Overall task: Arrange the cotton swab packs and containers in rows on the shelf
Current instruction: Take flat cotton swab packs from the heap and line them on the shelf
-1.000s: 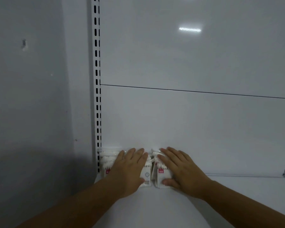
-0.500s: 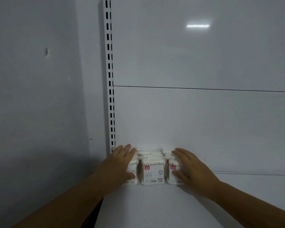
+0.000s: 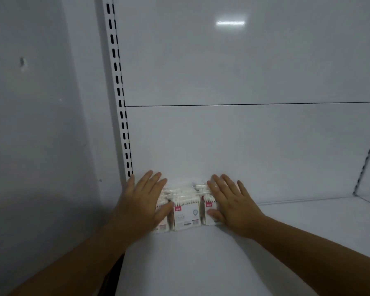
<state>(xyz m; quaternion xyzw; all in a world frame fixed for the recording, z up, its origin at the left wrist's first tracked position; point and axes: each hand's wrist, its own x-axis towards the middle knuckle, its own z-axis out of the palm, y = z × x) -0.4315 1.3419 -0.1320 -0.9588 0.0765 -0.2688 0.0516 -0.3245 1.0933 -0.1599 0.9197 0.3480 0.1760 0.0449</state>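
moved left hand [image 3: 141, 201] and right hand [image 3: 233, 205] apart, baring a middle pack [image 3: 186, 214]; kept fingers [image 3: 153, 180] straight on the outer packs [image 3: 210, 212], gripping nothing; seemingly squared a row on the shelf [image 3: 201, 263], lower centre.

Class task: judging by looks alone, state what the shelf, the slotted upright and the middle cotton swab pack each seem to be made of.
Shelf: probably painted sheet metal, smooth white, faint sheen.
Slotted upright: likely white-painted steel; crisp punched slots.
Middle cotton swab pack: seemingly clear plastic film with a printed paper label; white swab tips show through.
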